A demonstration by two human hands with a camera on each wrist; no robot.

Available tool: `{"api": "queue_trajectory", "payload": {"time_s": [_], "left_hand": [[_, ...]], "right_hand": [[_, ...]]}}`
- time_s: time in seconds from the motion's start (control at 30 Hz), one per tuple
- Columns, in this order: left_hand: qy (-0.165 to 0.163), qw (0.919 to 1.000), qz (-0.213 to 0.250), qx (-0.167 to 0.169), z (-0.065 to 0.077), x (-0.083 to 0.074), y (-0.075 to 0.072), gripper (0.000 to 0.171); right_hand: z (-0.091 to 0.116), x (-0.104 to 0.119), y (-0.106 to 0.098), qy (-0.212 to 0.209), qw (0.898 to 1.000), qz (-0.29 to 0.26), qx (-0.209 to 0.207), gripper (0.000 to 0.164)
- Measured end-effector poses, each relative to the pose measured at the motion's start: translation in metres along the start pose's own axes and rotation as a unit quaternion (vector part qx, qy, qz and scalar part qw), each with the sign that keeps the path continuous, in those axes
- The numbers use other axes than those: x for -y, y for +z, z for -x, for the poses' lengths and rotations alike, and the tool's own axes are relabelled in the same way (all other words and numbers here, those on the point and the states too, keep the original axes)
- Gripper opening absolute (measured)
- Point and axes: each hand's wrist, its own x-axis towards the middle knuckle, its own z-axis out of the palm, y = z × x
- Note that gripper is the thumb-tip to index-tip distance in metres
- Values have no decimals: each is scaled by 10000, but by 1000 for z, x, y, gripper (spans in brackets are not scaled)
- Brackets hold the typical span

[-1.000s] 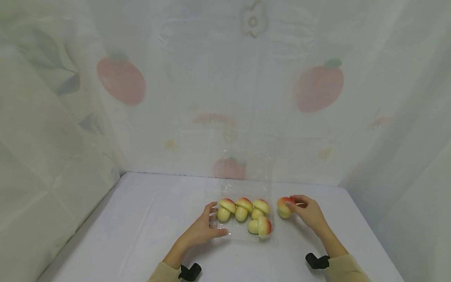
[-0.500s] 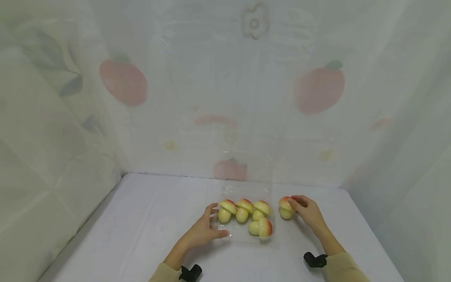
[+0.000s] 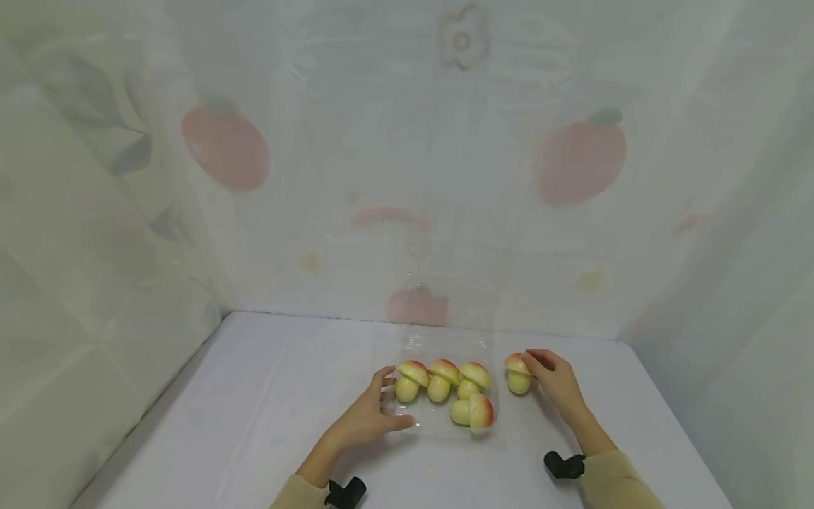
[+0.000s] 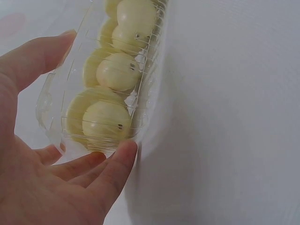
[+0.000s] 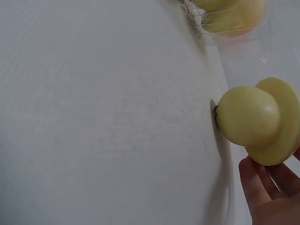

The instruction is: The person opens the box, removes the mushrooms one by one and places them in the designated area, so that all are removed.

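Two hands are at work, well apart from each other, with a clear box between them. The left hand (image 3: 365,417) holds the left end of the clear box (image 3: 429,428), its thumb on the near edge and its fingers round the end wall. The right hand (image 3: 558,382) pinches a mushroom (image 3: 518,382) by its cap, with the thumb on one side and the fingers on the other. This mushroom is outside the box, just past its right side, and it sits to the left of the right hand. Its red and yellow cap is up and its round, pale stem points down. It is hard to tell if the stem touches the white table (image 3: 305,382). Inside the box, three more mushrooms (image 3: 439,390) make a row along the back, with their caps on the far side and their stems toward the person. The left one of these is close to the left hand's fingers. One more, the sideways mushroom (image 3: 480,411), lies in the front right corner, its cap to the right and its stem to the left. Behind them stands the see-through lid (image 3: 467,304). Both arms have tan sleeves (image 3: 620,481), and a pale curtain (image 3: 407,141) with red fruit pictures hangs at the back.
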Motion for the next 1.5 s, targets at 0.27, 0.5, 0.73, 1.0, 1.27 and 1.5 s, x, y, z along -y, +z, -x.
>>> {"api": "queue_trajectory", "payload": {"time_s": [0.27, 0.5, 0.73, 1.0, 1.27, 1.5], "left_hand": [[-19, 10000, 83, 27, -1, -1, 1, 108], [15, 9999, 99, 34, -2, 1, 2, 107], [-3, 9999, 98, 22, -1, 0, 2, 107], [-28, 9999, 114, 4, -1, -1, 1, 105], [-43, 9998, 168, 11, -2, 1, 1, 107], [-13, 9998, 213, 24, -2, 2, 1, 108]], "right_hand": [[0, 1, -1, 74, 9999, 61, 48, 56], [2, 0, 0, 206, 9993, 189, 253, 61], [3, 1, -1, -143, 9989, 311, 314, 57], [4, 1, -4, -579, 9959, 690, 100, 48], [10, 6, -10, -1156, 9904, 754, -17, 33], [19, 15, -14, -1226, 9893, 796, -37, 34]]}}
